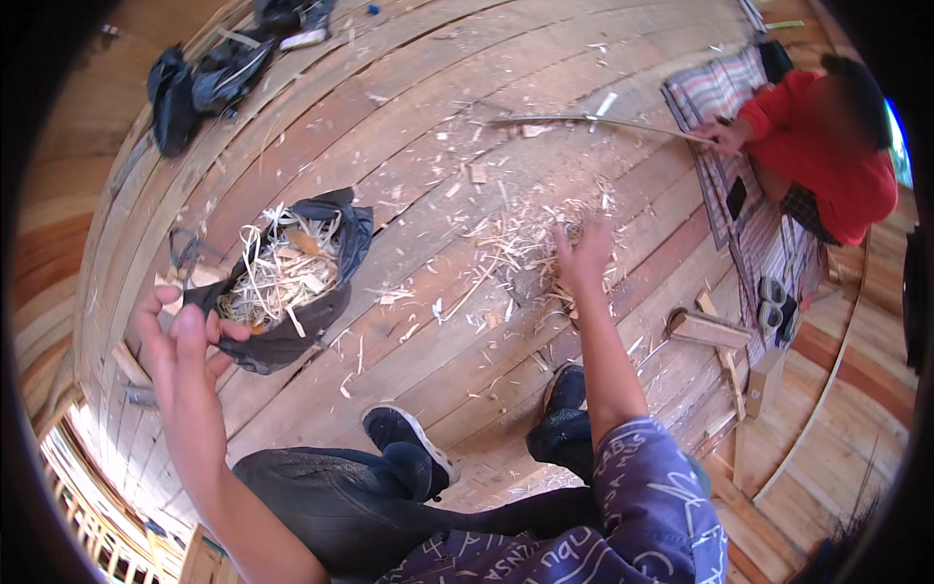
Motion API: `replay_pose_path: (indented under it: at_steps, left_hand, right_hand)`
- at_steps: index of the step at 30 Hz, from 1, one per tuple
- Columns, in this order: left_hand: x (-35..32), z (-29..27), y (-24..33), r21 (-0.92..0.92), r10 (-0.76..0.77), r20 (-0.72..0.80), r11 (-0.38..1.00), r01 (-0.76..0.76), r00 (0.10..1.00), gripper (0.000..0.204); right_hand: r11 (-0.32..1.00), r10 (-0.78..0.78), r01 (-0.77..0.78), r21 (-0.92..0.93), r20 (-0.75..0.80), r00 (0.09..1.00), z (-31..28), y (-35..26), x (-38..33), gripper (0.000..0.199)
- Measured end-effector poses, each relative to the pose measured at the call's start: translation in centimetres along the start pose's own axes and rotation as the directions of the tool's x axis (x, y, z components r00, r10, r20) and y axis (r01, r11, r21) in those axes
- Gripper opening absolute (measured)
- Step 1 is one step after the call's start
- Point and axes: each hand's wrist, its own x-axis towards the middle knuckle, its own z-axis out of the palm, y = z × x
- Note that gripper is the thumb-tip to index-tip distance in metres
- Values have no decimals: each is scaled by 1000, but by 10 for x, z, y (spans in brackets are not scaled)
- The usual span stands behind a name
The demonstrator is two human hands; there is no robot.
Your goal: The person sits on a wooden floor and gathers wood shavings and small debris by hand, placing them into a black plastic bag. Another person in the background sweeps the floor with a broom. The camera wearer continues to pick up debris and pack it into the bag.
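A black plastic bag (pixel 352 234) lies open on the wooden floor at the left, filled with pale wood shavings (pixel 292 273) and a brownish piece on top. My left hand (pixel 183 346) grips the near left edge of this bag, its fingertips partly behind the plastic. On the floor right of centre spreads a loose heap of shavings and chips (pixel 511 238). Over the right side of that heap reaches my right hand (pixel 587 251), thumb apart from the fingers. Its fingertips are slightly blurred among the shavings, and I see nothing held there.
A person in red (pixel 812 146) sits on a striped mat (pixel 725 92) at the right, holding a long thin strip (pixel 603 120) over the floor. A wooden block (pixel 710 329) lies below the mat. Dark bags (pixel 229 78) lie at the far left. My shoes (pixel 404 438) stand near the scattered chips.
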Motion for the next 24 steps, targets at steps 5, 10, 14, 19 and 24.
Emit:
replay_pose_path:
  at_steps: [5, 10, 14, 19, 24]
  left_hand:
    - [7, 37, -2, 154, 103, 54, 982, -111, 993, 33]
    - [7, 37, -4, 248, 82, 53, 964, -92, 995, 39]
    - [0, 37, -2, 153, 88, 53, 984, -96, 995, 36]
    - [-9, 25, -5, 99, 24, 83, 995, -32, 996, 33]
    - [-15, 11, -13, 234, 17, 124, 971, -46, 992, 36]
  right_hand:
    - [914, 253, -287, 287, 152, 956, -11, 59, 9, 93]
    - [973, 218, -183, -141, 290, 932, -4, -12, -11, 90]
    - [981, 38, 22, -195, 298, 954, 16, -37, -42, 84]
    - [976, -186, 209, -59, 276, 943, 31, -49, -74, 53]
    - [941, 0, -123, 316, 363, 932, 5, -64, -53, 36]
